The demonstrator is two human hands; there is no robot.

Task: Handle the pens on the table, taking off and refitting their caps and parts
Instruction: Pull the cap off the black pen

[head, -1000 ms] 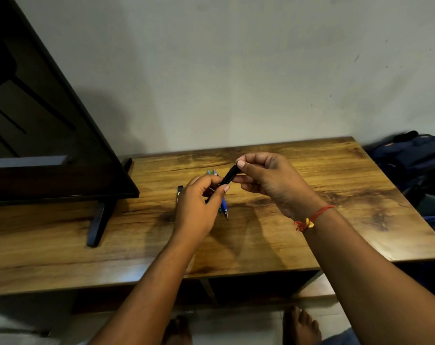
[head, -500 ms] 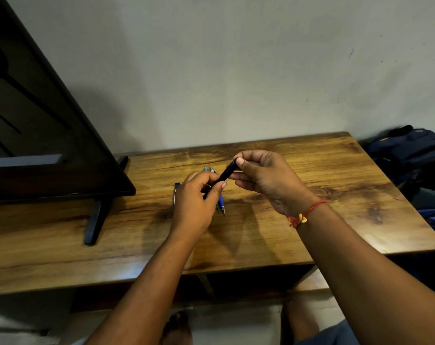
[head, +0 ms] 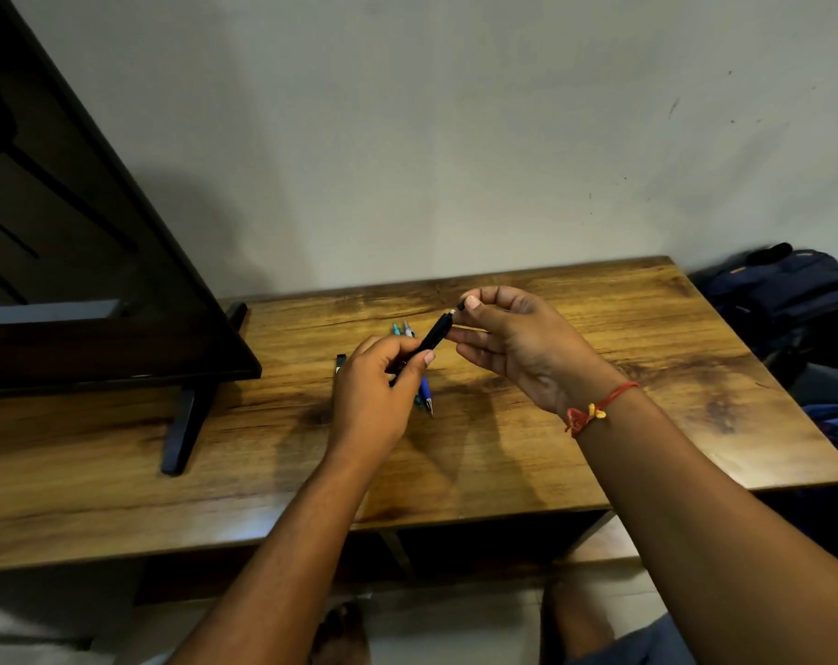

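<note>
Black plastic pen (head: 431,339): slim, held tilted above the table, its upper end aimed at the right hand.
Left hand (head: 374,400): fingers and thumb curled round the lower half of the black plastic pen, thumb tip pressed on the barrel.
Right hand (head: 518,348): thumb and forefinger pinch a small black end piece (head: 461,305); the other fingers hang loosely spread below it.
Small black end piece: just off the pen's top, a pale bit showing between them; whether they touch, I cannot tell.
Blue pen (head: 425,391): flat on the table beneath the left hand, tip towards the near edge, with a teal pen (head: 396,328) beside it.
Small dark oblong piece (head: 340,363): on the table just beside the left hand, partly hidden.
Brown grained wooden table (head: 647,424): against a pale wall.
Black flat television (head: 95,280): stands on the table's left part.
Red thread bracelet (head: 594,412): round the right wrist.
</note>
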